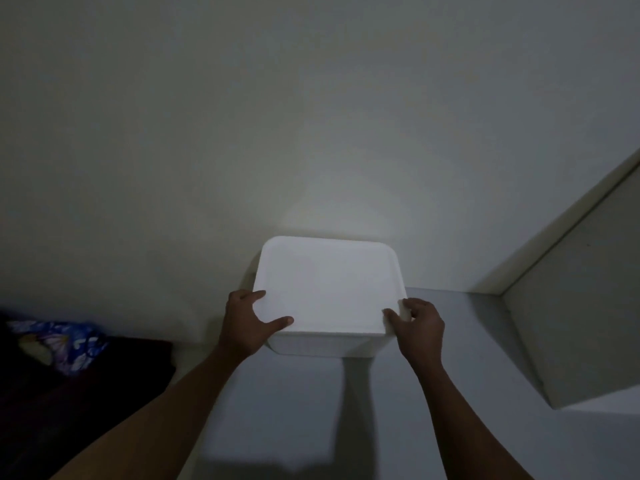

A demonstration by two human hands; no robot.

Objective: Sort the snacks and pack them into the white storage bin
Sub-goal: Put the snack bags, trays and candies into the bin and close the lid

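The white storage bin (329, 289) stands on a pale grey floor against a plain wall, with a flat white lid covering its top. My left hand (247, 320) grips the lid's near left corner, thumb lying on top and fingers around the side. My right hand (417, 323) holds the near right corner the same way, fingertips on the lid's edge. No snacks show; the bin's inside is hidden by the lid.
A dark cloth heap (79, 386) with a blue flowered fabric (65, 341) lies at the left. A pale door or panel (571, 306) juts out at the right. The grey floor (294, 410) stretches toward me in front of the bin.
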